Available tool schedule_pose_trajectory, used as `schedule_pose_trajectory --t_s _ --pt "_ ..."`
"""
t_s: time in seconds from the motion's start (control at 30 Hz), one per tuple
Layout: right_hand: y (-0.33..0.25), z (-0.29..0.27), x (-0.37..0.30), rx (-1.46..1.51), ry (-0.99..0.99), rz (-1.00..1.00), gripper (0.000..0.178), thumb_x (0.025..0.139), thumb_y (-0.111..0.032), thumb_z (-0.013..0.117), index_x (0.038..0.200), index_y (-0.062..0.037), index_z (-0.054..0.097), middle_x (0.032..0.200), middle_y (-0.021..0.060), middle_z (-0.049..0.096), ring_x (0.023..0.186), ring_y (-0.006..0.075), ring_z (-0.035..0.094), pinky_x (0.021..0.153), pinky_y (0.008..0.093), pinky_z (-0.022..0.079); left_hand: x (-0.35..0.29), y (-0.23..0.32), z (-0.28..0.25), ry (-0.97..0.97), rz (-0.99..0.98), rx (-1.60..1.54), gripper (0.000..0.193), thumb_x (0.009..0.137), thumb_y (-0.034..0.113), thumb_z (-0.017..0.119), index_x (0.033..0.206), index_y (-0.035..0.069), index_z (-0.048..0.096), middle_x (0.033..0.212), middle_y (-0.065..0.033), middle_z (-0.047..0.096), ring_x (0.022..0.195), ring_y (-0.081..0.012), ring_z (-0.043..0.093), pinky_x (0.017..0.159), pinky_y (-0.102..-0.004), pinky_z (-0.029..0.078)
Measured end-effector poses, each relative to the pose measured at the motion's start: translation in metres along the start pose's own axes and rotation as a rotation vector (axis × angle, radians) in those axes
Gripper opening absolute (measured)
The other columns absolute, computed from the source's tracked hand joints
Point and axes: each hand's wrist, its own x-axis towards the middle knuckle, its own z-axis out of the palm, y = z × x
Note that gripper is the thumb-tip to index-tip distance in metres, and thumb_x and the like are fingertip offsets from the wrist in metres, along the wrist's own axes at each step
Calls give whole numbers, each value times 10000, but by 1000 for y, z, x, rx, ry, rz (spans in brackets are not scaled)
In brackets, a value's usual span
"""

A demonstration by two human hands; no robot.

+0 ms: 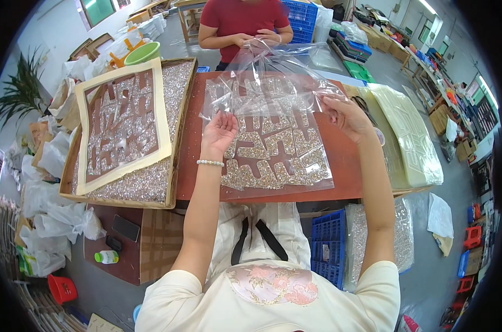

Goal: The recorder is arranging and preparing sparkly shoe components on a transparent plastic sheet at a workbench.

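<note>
A sheet of clear plastic film (300, 63) is stretched over the far part of a glitter-patterned sheet (256, 150) on the red-brown board. The patterned sheet carries sparkly blocky shapes with gaps between them and has a clear margin. My left hand (220, 133), palm up with curled fingers, holds the film's near left edge. At the film's near right corner, my right hand (348, 117) pinches the plastic and lifts it slightly. Across the board a co-worker's hands (256, 37) are at the film's far edge.
Left of the board stands a shallow tray (176, 160) of loose glitter, with a cream-bordered stencil (80, 138) lying on it. Pale, ridged translucent sheets (408, 138) are stacked on the right. A blue crate (327, 249) stands below the board's near edge.
</note>
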Motion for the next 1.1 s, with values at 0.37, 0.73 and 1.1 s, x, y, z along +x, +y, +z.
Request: schedule_pose_trajectory --t_s 0.37,0.73,1.1 --pt "29 3 -38 93 -14 85 268 916 -157 625 1159 -44 631 825 -20 647 676 34 560 576 179 422 -60 -36 -35 4 131 112 278 908 276 616 1089 134 460 1213 -184 399 1195 -307 404 1067 -586 302" --pt "41 20 -47 340 44 141 279 889 -133 651 1152 -50 610 845 -27 610 584 58 470 552 223 405 -61 -82 -23 -53 106 -158 878 870 339 656 1467 163 36 1319 -157 382 1305 -329 390 1086 -670 244" --pt "52 2 -25 511 17 139 238 905 -106 625 1138 -57 617 786 -25 619 596 57 488 515 216 376 -46 -73 -19 -84 312 -198 820 843 335 706 1404 199 124 1186 -150 475 1197 -328 495 1044 -583 373"
